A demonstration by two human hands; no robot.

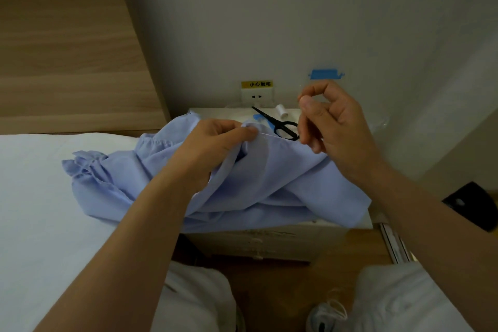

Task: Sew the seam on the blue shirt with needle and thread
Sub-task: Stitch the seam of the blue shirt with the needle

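Note:
The light blue shirt lies bunched over a white nightstand and the bed's edge. My left hand grips a raised fold of the shirt, thumb and fingers pinching its seam edge. My right hand is lifted above and to the right of the fold, its thumb and forefinger pinched together at the tip. The needle is too thin to make out; a faint thread seems to run from the pinch down toward the seam.
Black scissors and a white thread spool lie on the nightstand behind the shirt. A wall socket with a yellow warning label sits above. A white bed spreads left, with a wooden headboard behind.

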